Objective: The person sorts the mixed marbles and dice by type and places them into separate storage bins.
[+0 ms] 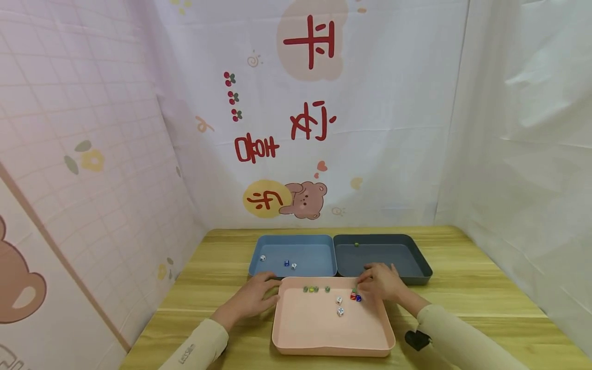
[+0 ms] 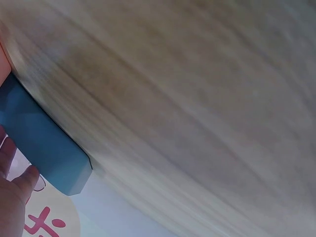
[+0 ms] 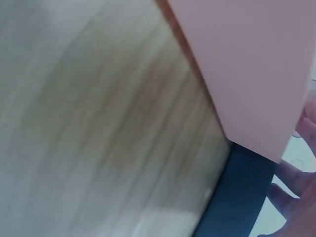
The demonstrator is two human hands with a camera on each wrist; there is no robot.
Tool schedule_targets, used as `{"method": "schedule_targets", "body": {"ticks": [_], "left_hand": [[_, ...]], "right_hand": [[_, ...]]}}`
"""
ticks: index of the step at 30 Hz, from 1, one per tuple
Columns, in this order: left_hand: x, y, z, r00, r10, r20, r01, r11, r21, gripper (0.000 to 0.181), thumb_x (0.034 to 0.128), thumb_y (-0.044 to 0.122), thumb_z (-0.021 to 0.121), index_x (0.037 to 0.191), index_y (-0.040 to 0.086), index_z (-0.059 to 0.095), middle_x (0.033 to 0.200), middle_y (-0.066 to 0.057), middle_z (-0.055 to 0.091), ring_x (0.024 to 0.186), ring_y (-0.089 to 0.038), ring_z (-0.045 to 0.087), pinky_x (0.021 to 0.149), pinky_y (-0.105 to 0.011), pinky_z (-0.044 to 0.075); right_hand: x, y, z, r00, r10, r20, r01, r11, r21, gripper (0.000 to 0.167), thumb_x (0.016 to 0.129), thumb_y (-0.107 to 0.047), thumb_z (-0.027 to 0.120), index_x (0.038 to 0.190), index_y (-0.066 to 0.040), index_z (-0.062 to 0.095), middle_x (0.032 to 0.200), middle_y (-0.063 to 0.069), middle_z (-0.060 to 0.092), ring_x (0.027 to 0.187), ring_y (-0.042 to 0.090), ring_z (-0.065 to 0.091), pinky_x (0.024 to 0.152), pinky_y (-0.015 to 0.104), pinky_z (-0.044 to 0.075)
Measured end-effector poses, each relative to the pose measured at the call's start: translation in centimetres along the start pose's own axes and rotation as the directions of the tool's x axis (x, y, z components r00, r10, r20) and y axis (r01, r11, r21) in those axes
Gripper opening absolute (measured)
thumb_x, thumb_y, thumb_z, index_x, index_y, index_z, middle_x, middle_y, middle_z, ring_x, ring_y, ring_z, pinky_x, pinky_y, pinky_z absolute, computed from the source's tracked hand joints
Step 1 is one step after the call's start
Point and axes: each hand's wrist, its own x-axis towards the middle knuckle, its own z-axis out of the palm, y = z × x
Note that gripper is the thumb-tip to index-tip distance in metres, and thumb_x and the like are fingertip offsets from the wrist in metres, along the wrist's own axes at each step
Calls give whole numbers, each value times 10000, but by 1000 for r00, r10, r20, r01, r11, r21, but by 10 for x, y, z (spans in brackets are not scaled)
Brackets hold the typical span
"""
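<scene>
A pink tray (image 1: 333, 334) lies in front on the table. Inside it, several translucent green dice (image 1: 327, 289) lie along the back wall, with two white dice (image 1: 340, 312) nearer the middle. A red die (image 1: 353, 296) and a blue die (image 1: 358, 298) sit together at the right, a green die (image 1: 355, 290) just behind them. My right hand (image 1: 383, 282) reaches over the back right corner, fingers loosely bent close to these dice; its fingertips are partly hidden. At the back left corner my left hand (image 1: 250, 299) rests against the rim, holding nothing visible.
Behind the pink tray stand a blue tray (image 1: 305, 249) and a dark grey tray (image 1: 384, 259), side by side. The blue one holds two white dice (image 1: 294, 266) and a dark blue die (image 1: 287, 263); the grey one, a green die (image 1: 356, 244). Printed cloth walls enclose the wooden table (image 1: 194, 288).
</scene>
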Motion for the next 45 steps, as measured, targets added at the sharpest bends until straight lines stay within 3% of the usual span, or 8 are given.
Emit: {"method": "schedule_targets", "body": {"ticks": [13, 17, 22, 29, 34, 41, 45], "left_hand": [[-2, 0, 1, 1000, 2, -4, -2, 1000, -16, 385, 977, 233, 617, 1316, 49, 630, 1328, -174, 546, 1239, -349, 510, 1012, -534, 432], [-3, 0, 1, 1000, -3, -4, 3, 1000, -17, 384, 978, 235, 616, 1317, 54, 630, 1330, -168, 544, 1242, -348, 506, 1014, -534, 429], [-4, 0, 2, 1000, -9, 0, 9, 1000, -20, 385, 981, 237, 613, 1319, 55, 628, 1335, -182, 540, 1245, -351, 504, 1014, -538, 428], [-2, 1, 3, 1000, -6, -7, 6, 1000, -13, 390, 977, 233, 617, 1320, 48, 628, 1329, -189, 541, 1241, -346, 508, 1016, -532, 429], [-1, 1, 3, 1000, -8, -11, 7, 1000, -5, 389, 976, 234, 619, 1318, 49, 631, 1330, -179, 542, 1244, -342, 507, 1018, -529, 428], [-1, 0, 4, 1000, -8, -13, 8, 1000, 4, 385, 975, 241, 619, 1311, 55, 637, 1321, -165, 549, 1237, -327, 513, 1014, -525, 433], [0, 0, 4, 1000, -7, -8, 7, 1000, 6, 389, 977, 248, 620, 1318, 60, 634, 1323, -162, 547, 1232, -324, 517, 1011, -522, 438]], "right_hand": [[17, 11, -19, 998, -11, -64, 13, 1000, 27, 77, 890, -235, 740, 931, -223, 803, 1328, 223, 583, 1229, 495, 501, 995, 809, 156], [22, 22, -21, 996, 26, -87, -23, 999, 38, 131, 901, -267, 728, 978, -195, 806, 1338, 237, 574, 1201, 496, 519, 999, 788, 206], [27, 38, -22, 986, 85, -141, -84, 996, 19, 182, 917, -274, 704, 1014, -152, 799, 1322, 267, 575, 1125, 476, 568, 935, 688, 399], [33, 50, -23, 970, 188, -152, -192, 981, -11, 206, 930, -289, 692, 1059, -159, 786, 1274, 213, 619, 1112, 479, 560, 951, 770, 281], [35, 53, -22, 964, 223, -148, -226, 974, -5, 223, 937, -286, 686, 1079, -144, 780, 1238, 203, 643, 1076, 466, 578, 897, 724, 343], [36, 57, -19, 954, 200, -224, -216, 975, -51, 334, 960, -260, 651, 1247, -96, 703, 1310, 260, 585, 1074, 497, 583, 801, 649, 457], [35, 61, -19, 953, 184, -242, -205, 977, -61, 315, 960, -251, 651, 1225, -93, 716, 1296, 261, 594, 1068, 496, 589, 776, 635, 480]]}}
